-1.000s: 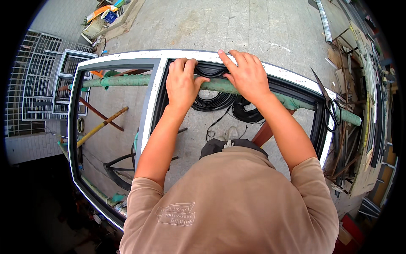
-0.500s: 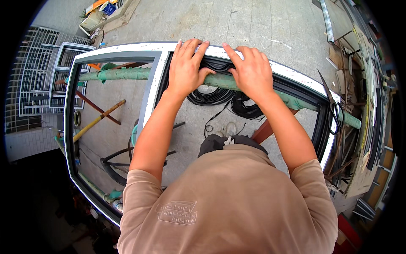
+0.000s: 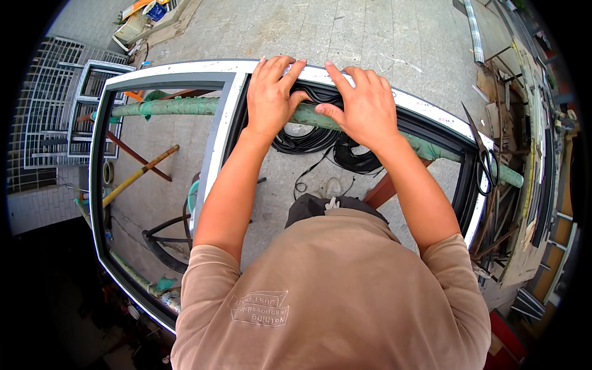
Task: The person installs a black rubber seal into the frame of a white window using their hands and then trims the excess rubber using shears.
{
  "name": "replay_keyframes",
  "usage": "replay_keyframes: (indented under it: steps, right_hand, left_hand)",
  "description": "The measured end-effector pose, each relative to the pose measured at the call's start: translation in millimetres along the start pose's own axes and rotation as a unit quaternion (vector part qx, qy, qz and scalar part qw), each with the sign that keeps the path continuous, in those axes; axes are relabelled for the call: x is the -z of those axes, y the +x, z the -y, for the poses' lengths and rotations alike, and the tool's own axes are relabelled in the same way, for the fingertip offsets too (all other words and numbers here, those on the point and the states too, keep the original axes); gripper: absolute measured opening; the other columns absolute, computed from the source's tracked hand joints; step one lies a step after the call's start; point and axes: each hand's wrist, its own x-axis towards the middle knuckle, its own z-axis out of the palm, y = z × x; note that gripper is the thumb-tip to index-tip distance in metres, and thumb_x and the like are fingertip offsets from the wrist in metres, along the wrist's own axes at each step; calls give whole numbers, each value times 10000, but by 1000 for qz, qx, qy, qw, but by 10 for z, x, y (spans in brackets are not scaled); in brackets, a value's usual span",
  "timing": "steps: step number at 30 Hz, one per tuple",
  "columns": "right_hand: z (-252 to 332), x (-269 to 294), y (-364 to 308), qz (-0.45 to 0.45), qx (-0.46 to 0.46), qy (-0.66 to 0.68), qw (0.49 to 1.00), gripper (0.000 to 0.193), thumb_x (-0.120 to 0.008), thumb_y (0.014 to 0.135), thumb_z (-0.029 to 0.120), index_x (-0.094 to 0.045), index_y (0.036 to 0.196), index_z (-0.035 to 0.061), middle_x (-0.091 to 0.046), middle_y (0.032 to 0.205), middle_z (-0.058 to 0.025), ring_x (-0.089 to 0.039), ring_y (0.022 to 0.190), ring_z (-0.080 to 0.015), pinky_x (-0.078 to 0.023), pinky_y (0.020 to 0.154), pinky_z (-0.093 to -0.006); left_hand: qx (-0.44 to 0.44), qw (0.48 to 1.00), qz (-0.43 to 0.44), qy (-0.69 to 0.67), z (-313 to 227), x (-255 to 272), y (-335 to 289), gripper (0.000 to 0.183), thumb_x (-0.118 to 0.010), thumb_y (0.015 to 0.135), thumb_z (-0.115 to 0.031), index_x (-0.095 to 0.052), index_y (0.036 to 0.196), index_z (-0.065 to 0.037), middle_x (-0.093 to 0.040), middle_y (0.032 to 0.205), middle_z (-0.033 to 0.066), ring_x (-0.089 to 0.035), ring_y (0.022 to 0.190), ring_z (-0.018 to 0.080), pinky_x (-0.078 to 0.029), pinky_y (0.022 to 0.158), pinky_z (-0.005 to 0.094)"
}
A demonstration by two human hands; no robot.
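Observation:
A large white and dark grey window frame [image 3: 185, 69] lies across green-wrapped bars in front of me. My left hand [image 3: 271, 98] grips its far rail, fingers over the white face and thumb on the inner side. Just right of it, my right hand [image 3: 365, 108] holds the same rail, its fingers bent over the top and its thumb stretched toward the left hand. A black rubber strip [image 3: 320, 94] sags in a small loop at the inner edge between my hands. What lies under both palms is hidden. Scissors [image 3: 481, 151] rest on the frame's right corner.
Coils of black strip [image 3: 308, 140] lie on the paving beneath the frame. A green-wrapped bar [image 3: 179, 107] runs under the far rail. Metal grilles [image 3: 46, 105] stand at the left. Scrap lengths and boards [image 3: 521, 203] crowd the right. A blue bucket [image 3: 154, 10] sits far left.
My right thumb has moved left and straightened away from the rail's inner edge. My left thumb has shifted slightly up. Both hands stay on the rail; the view has shifted slightly.

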Motion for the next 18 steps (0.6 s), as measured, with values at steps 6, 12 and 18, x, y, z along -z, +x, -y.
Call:
replay_keyframes:
  steps: [6,12,18]
  right_hand:
    - [119,-25,37,11,-62,-6,998,898,-859,805,691,-691,1512,164,-698,1218,-115,-639,1141,-313,-477,1006,-462]
    - [69,19,19,23,-45,18,999,938,-888,804,645,-640,1566,158,-691,1257,-132,-634,1161,-326,-472,1048,-481]
    - [-26,129,-49,61,-12,38,997,936,-910,821,541,-589,1616,164,-643,1458,-157,-607,1319,-350,-443,1175,-502]
  left_hand:
    - [-1,1000,3,6,-17,16,23,786,-972,655,-231,-749,1406,-163,-707,1346,100,-650,1329,332,-471,1209,565]
    - [6,1000,2,-2,-17,10,16,806,-966,658,-176,-727,1428,-168,-702,1343,71,-656,1324,320,-463,1221,574]
    - [8,1000,8,6,-25,13,-1,796,-965,681,-176,-724,1439,-174,-704,1361,73,-648,1357,322,-457,1228,576]
